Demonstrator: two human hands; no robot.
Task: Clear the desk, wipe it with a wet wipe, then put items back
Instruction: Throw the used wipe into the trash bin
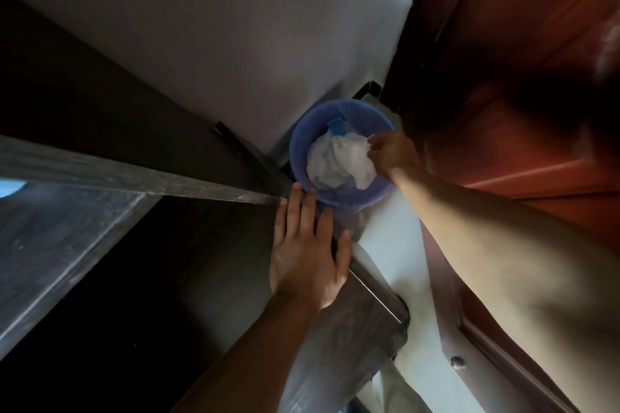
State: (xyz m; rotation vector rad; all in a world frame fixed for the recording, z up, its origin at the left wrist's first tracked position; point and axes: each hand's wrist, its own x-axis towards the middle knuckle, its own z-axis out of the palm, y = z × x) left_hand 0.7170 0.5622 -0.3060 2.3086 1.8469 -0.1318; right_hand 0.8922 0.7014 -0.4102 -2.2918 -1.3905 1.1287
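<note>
A round blue bin [303,141] stands on the floor in the corner between the white wall and a red-brown door. Crumpled white wipes [339,161] fill it, with a small blue piece at the back. My right hand [391,152] reaches down over the bin's right rim, fingertips pinched at the edge of the white wipe. My left hand [307,245] lies flat, fingers spread, on the corner of the dark grey desk [67,235], holding nothing.
The red-brown door [520,60] runs along the right side, with a small metal knob low down. The desk's side panel [355,322] drops to the pale floor [396,255] beside the bin. White wall [218,27] fills the top.
</note>
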